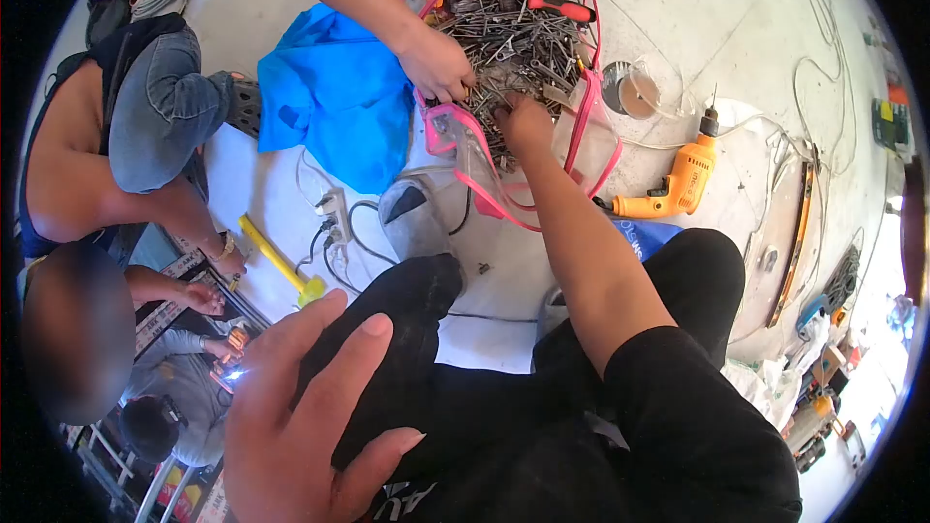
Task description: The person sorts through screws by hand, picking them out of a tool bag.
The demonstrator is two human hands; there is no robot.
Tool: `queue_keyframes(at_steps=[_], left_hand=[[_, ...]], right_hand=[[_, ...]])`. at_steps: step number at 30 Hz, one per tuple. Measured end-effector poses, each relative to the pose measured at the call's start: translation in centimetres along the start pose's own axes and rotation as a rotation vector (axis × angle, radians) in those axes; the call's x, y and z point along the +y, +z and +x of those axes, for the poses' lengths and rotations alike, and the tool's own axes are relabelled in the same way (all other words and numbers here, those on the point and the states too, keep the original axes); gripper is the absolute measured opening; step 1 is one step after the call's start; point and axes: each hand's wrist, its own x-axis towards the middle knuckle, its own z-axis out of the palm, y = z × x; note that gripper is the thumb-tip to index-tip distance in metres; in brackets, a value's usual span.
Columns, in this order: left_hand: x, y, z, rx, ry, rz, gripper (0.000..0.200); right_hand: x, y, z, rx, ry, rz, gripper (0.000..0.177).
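Observation:
My right hand [528, 126] reaches into a clear bag with pink trim [593, 121]. Its fingers are curled down among a heap of loose screws [513, 34], and whatever they pinch is too small to make out. In the foreground my left hand [310, 412] hovers over my lap, fingers spread, with nothing in it. Another person's hand [438, 63] dips into the same heap from the far left side. On top of the screws lies a red-handled screwdriver [562, 8].
A blue cloth [339, 97] lies left of the bag. To the right are a yellow drill [678, 179] and a long level [792, 242]. A yellow hammer [276, 257] and a power strip [334, 218] are on the floor. Other people [160, 116] crouch at left; cables cross the floor.

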Motion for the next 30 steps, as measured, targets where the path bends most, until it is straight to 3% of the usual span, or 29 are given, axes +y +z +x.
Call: queue_keyframes(at_steps=[2, 5, 7, 13, 16, 22, 30], left_hand=[[0.1, 0.0, 0.1, -0.005, -0.009, -0.006, 0.053], [0.1, 0.0, 0.1, -0.009, -0.019, -0.013, 0.053], [0.2, 0.1, 0.1, -0.005, -0.019, -0.016, 0.052], [0.2, -0.2, 0.3, -0.016, -0.050, -0.025, 0.052], [0.1, -0.4, 0.6, -0.079, -0.092, -0.060, 0.059], [0.1, -0.3, 0.2, -0.041, -0.065, -0.013, 0.052], [-0.1, 0.0, -0.9, 0.005, -0.110, -0.037, 0.049]], right_hand=[[-0.2, 0.2, 0.0, -0.029, 0.070, -0.030, 0.037], [0.2, 1.8, 0.3, 0.135, 0.024, 0.075, 0.035], [0.1, 2.0, 0.6, 0.101, -0.186, 0.180, 0.030], [-0.2, 1.0, 0.8, 0.059, 0.120, 0.065, 0.030], [0.0, 1.1, 1.3, 0.134, 0.077, 0.075, 0.030], [1.3, 2.4, 1.8, 0.223, -0.013, 0.160, 0.025], [0.6, 1.1, 2.2, 0.052, -0.034, -0.071, 0.023]])
